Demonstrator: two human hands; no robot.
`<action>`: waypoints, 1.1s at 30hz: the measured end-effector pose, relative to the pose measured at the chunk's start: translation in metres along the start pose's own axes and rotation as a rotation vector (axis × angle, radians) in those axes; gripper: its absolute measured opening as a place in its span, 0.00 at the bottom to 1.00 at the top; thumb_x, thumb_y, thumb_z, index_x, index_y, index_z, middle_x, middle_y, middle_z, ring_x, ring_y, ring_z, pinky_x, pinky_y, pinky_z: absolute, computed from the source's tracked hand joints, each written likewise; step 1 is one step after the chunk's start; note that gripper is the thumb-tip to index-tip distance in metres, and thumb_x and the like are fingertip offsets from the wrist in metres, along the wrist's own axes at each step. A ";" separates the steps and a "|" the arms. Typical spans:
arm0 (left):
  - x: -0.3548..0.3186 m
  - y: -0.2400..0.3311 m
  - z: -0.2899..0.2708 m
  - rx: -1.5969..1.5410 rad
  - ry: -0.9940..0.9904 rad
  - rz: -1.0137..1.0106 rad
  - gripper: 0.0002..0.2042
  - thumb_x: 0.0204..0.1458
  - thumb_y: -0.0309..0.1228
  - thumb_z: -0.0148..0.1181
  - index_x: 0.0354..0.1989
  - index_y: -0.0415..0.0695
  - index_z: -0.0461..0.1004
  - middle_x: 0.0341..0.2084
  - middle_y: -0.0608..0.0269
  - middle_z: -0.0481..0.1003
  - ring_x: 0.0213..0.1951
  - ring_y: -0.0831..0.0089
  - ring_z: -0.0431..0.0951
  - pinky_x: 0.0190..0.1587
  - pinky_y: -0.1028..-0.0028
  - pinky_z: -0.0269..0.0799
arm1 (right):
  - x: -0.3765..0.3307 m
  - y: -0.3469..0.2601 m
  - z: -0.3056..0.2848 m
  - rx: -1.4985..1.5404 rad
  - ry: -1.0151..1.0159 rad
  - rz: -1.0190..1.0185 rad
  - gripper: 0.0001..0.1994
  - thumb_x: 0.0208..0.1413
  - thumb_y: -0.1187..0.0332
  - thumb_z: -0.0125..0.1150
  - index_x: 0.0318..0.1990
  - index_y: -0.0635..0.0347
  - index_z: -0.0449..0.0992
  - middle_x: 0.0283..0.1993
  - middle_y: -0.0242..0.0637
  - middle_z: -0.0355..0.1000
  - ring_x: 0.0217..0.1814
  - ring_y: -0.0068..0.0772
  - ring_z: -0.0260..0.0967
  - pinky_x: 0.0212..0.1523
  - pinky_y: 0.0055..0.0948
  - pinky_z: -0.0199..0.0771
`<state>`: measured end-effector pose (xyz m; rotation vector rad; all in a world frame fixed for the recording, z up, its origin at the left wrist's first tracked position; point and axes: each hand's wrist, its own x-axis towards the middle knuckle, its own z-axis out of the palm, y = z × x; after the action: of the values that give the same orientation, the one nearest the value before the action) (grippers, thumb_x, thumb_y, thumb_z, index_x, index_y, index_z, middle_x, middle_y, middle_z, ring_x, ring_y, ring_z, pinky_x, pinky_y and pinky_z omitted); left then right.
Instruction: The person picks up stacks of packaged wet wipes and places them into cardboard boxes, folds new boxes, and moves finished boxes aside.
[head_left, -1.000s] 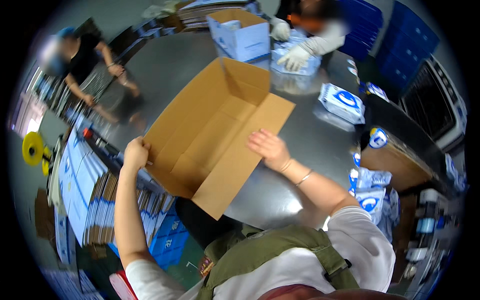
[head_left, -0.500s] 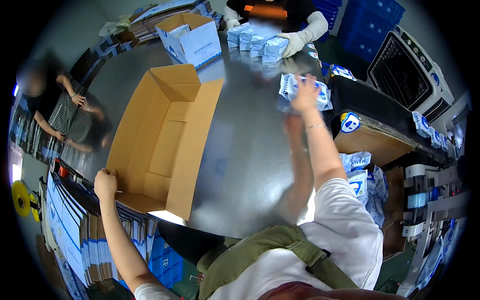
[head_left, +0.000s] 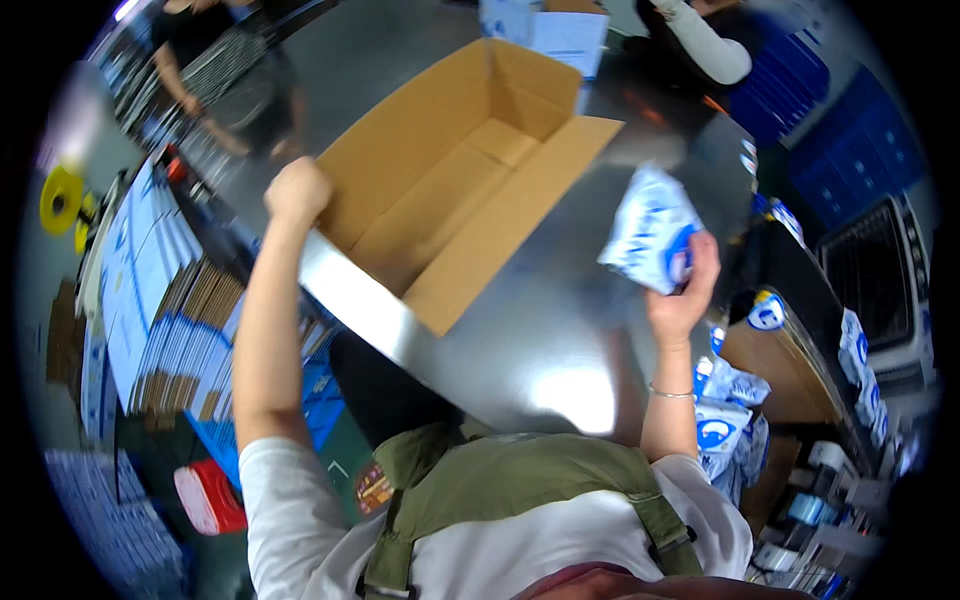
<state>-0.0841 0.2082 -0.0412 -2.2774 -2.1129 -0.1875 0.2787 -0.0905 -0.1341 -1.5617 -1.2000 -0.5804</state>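
Observation:
My left hand (head_left: 298,190) is closed on the near left edge of an open cardboard box (head_left: 520,205). The box is brown inside, its flaps stand up, and I see no packs in it. In my right hand (head_left: 686,290) is a white and blue plastic pack (head_left: 652,228), raised over the metal table to the right of the box. My fingers wrap round its right side, and the pack is slightly blurred.
The metal table (head_left: 480,370) has a white box (head_left: 570,40) at its far side. Co-workers stand far left and far right. Flattened cartons (head_left: 180,340) are stacked at left. More packs (head_left: 722,430) lie in a carton at right, beside a dark conveyor (head_left: 800,285).
My right hand has picked the pack up off the table and drawn it nearer. The view has turned, so the box appears farther right and higher. My left hand still holds its edge.

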 end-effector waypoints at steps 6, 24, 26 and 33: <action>-0.005 -0.013 -0.005 -0.183 0.044 -0.060 0.15 0.51 0.37 0.53 0.40 0.41 0.80 0.41 0.46 0.78 0.47 0.51 0.77 0.49 0.60 0.72 | 0.093 -0.091 0.084 1.273 -0.279 0.406 0.25 0.41 0.75 0.70 0.49 0.66 0.69 0.44 0.38 0.73 0.43 0.31 0.72 0.47 0.31 0.72; 0.115 -0.126 0.041 -0.091 0.171 0.318 0.21 0.56 0.46 0.52 0.43 0.38 0.76 0.43 0.41 0.74 0.47 0.46 0.74 0.48 0.57 0.69 | -0.110 0.008 0.042 -0.401 -0.722 0.118 0.33 0.50 0.54 0.60 0.62 0.60 0.60 0.66 0.54 0.54 0.71 0.55 0.45 0.68 0.57 0.44; 0.086 -0.094 0.009 -0.278 0.180 0.197 0.20 0.55 0.38 0.57 0.51 0.36 0.71 0.47 0.40 0.73 0.51 0.50 0.73 0.52 0.61 0.68 | -0.098 -0.004 0.033 -0.358 -0.788 0.190 0.30 0.53 0.53 0.58 0.62 0.56 0.62 0.66 0.53 0.53 0.73 0.53 0.43 0.70 0.56 0.40; -0.170 0.072 0.070 -0.723 0.433 1.407 0.23 0.46 0.29 0.58 0.54 0.40 0.68 0.51 0.46 0.71 0.53 0.47 0.71 0.58 0.51 0.63 | -0.091 -0.010 0.032 -0.284 -0.851 0.257 0.28 0.57 0.52 0.54 0.63 0.55 0.63 0.68 0.54 0.51 0.74 0.51 0.40 0.71 0.55 0.34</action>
<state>-0.0196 0.0410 -0.1243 -2.9935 0.0589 -1.2783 0.2280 -0.0979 -0.2162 -2.2758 -1.5256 0.1308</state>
